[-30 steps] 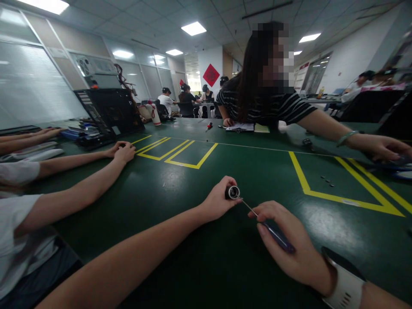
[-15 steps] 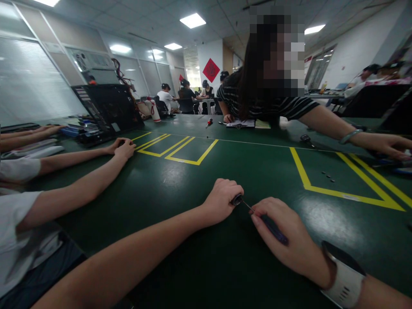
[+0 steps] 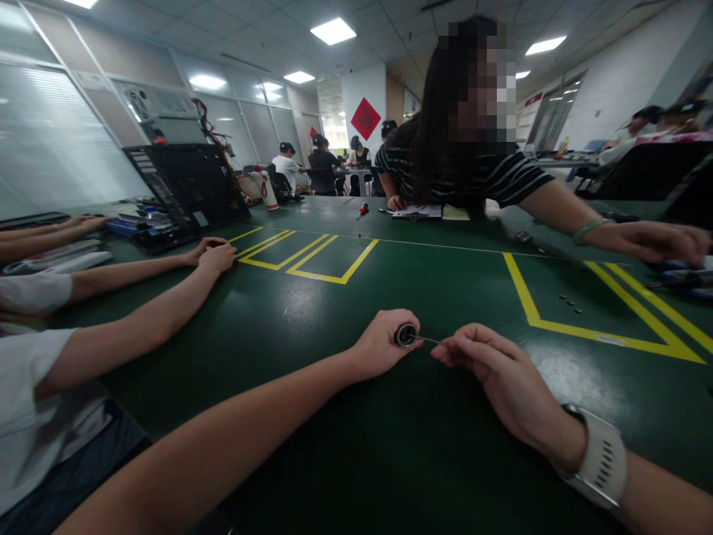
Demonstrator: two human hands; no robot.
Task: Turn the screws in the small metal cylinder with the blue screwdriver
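In the head view my left hand (image 3: 379,348) is wrapped around a small black cylindrical part (image 3: 406,334), its round hollow end facing me. My right hand (image 3: 473,357) pinches a screwdriver, whose thin metal shaft (image 3: 430,340) runs level to the left. The shaft's tip reaches the mouth of the cylindrical part; whether it touches the inside I cannot tell. The screwdriver's handle is hidden behind my right fingers. Both hands are just above the dark green table (image 3: 356,475).
Several small dark pieces (image 3: 569,303) lie inside a yellow tape outline (image 3: 601,339) at right. A red-and-black screwdriver (image 3: 362,211) lies farther back. Across the table a person in a striped shirt (image 3: 473,174) reaches toward blue items (image 3: 682,275). Another person's hands (image 3: 215,255) rest at left.
My right hand has rolled over, so the screwdriver's handle is now hidden and its shaft lies more level. The cylindrical part's open end has turned toward me. The person opposite has drawn their hand back slightly.
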